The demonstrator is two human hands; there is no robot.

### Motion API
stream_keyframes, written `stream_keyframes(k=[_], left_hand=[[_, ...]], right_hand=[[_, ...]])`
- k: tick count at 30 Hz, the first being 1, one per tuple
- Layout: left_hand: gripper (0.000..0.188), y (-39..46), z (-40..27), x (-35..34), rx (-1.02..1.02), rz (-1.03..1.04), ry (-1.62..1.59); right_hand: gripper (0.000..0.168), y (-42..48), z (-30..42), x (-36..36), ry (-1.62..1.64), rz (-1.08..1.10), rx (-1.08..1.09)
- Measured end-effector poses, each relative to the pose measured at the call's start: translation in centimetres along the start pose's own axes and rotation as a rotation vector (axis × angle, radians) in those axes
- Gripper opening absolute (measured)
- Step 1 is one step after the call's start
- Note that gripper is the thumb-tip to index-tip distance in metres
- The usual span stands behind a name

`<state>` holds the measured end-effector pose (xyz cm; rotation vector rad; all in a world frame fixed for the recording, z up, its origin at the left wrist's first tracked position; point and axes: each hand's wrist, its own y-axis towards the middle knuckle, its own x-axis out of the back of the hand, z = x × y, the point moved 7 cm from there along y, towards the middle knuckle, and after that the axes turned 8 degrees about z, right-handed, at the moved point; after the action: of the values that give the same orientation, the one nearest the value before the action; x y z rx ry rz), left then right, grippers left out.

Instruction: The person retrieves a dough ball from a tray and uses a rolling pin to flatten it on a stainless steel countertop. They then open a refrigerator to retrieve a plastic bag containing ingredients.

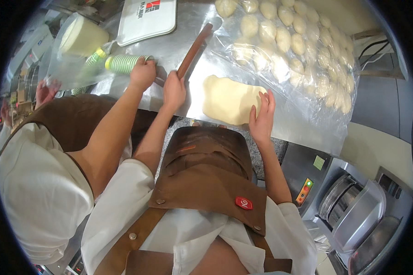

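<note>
A flat, rolled-out sheet of dough [227, 99] lies near the front edge of the steel table. My left hand [174, 90] grips the lower end of a wooden rolling pin [194, 50], which slants up and to the right, left of the dough. My right hand [263, 118] rests its fingertips on the right edge of the sheet, fingers slightly spread and holding nothing. Up and to the right, many dough balls [249, 25] sit in rows, mostly beneath clear plastic film [296, 92].
Close on my left, a co-worker's hand [143, 74] holds a stack of green-striped cups [124, 64]. Behind are a tub with pale contents [84, 37] and a white tray [148, 20]. Metal bowls [359, 215] stand at the lower right, beside a control panel [304, 192].
</note>
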<state>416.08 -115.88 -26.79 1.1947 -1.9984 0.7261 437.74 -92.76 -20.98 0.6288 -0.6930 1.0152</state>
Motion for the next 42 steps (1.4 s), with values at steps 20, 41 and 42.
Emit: stream_keyframes(k=[20, 41, 42], left_hand=[[0.068, -4.6, -7.6, -8.1, -0.235, 0.151, 0.288], [0.072, -4.0, -7.8, -8.2, -0.257, 0.113, 0.269], [0.071, -5.0, -7.8, -8.0, -0.263, 0.136, 0.249]], right_hand=[[0.072, 1.7, -6.8, -4.1, -0.352, 0.047, -0.12], [0.071, 2.5, -7.8, -5.1, -0.307, 0.037, -0.124], [0.071, 1.7, -7.8, -5.0, -0.289, 0.053, -0.105]])
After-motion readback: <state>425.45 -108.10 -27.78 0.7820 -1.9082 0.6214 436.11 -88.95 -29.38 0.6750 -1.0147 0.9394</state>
